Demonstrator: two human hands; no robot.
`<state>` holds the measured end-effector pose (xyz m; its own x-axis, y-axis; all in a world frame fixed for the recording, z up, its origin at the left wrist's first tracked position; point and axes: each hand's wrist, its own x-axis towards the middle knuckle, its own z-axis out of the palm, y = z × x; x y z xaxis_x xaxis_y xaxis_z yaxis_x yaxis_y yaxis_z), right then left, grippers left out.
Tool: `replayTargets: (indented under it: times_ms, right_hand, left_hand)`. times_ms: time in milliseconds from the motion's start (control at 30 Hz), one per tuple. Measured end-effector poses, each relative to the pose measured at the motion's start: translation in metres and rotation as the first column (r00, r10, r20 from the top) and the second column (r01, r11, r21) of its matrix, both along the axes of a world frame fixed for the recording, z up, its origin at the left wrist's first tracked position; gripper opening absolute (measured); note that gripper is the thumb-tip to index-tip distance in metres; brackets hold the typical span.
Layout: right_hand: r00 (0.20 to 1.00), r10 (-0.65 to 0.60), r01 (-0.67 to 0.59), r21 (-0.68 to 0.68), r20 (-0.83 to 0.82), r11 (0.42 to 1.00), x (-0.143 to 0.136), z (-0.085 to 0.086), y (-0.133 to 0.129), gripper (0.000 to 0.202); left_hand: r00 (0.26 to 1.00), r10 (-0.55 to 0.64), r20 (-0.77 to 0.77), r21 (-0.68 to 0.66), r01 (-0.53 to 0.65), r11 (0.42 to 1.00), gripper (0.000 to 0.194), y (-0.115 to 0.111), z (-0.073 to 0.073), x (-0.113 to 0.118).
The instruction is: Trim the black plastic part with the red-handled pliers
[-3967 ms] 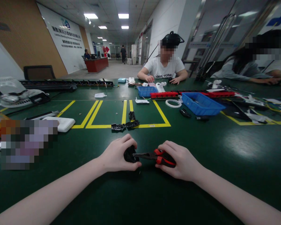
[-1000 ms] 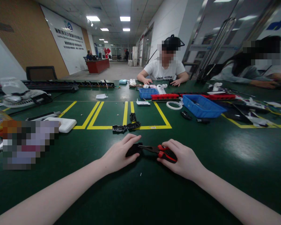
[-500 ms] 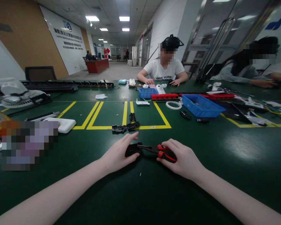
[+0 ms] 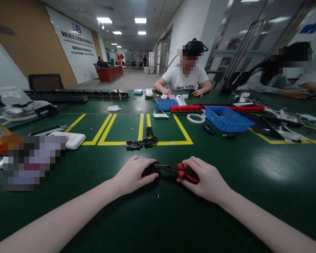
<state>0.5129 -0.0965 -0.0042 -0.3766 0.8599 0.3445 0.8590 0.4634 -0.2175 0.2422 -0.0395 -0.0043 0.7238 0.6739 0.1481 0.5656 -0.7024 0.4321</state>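
Observation:
Low over the green table, my left hand (image 4: 135, 173) grips a small black plastic part (image 4: 148, 170) between thumb and fingers. Its exact kind I cannot make out. My right hand (image 4: 205, 178) is wrapped round the red and black handles of long-nose pliers (image 4: 171, 168). The tips of the pliers point left and meet the right end of the black part. Whether the jaws pinch it is too small to tell. Several broken-looking black plastic pieces (image 4: 142, 142) lie beyond my hands, by the yellow tape. A tiny white sliver (image 4: 158, 196) rests nearer to me.
A blue bin (image 4: 228, 121), a white ring (image 4: 196, 118) and a black curved piece (image 4: 209, 129) stand to the right. On the left are a white box-like device (image 4: 76, 141) and a fan-like white item (image 4: 26, 109). A person (image 4: 185, 79) sits opposite.
The fingers of my left hand have come down and closed over the black part; before, the index finger was raised. My right hand and the pliers have hardly moved.

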Motion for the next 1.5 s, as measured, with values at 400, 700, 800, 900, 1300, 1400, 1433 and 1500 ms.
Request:
replayTargets:
  times_ms: [400,700,800,900,1300,1400,1433,1500]
  right_hand:
    - [1.0,0.013,-0.014,0.062,0.024,0.998,0.0007,0.0003,0.0008,0.037]
    - [0.999,0.02,-0.025,0.112,0.05,0.993,0.0005,0.0013,0.0009,0.037]
    - [0.998,0.028,-0.036,0.14,0.061,0.989,0.0004,0.0015,0.001,0.035]
    - [0.998,0.035,-0.045,0.164,0.06,0.986,0.0006,0.0013,0.0007,0.036]
    - [0.997,0.043,-0.054,0.172,0.065,0.984,0.0008,0.0021,0.0005,0.038]
    - [0.997,0.041,-0.051,0.16,0.065,0.986,0.001,0.0022,0.0009,0.038]
    - [0.997,0.039,-0.048,0.155,0.064,0.987,0.001,0.0023,0.001,0.038]
    - [0.997,0.033,-0.042,0.154,0.063,0.987,0.0009,0.0026,0.0011,0.037]
  left_hand:
    - [0.999,-0.026,0.025,-0.012,0.027,1.0,0.04,-0.0041,0.006,-0.0002]
    - [0.999,-0.052,0.014,-0.001,0.052,0.999,0.037,-0.0007,0.0018,0.0004]
    - [0.998,-0.063,0.013,0.001,0.063,0.998,0.035,0.0008,-0.0003,0.0]
    - [0.997,-0.074,0.02,-0.001,0.074,0.997,0.033,0.0003,0.0004,-0.0006]
    - [0.997,-0.078,0.024,-0.038,0.079,0.996,0.03,-0.0014,0.005,-0.0005]
    - [0.997,-0.075,0.02,-0.028,0.075,0.997,0.03,-0.0029,0.0065,-0.0003]
    - [0.997,-0.071,0.017,-0.022,0.072,0.997,0.029,-0.0038,0.0074,-0.0002]
    - [0.998,-0.062,0.014,-0.006,0.062,0.998,0.029,-0.0056,0.0093,0.0001]
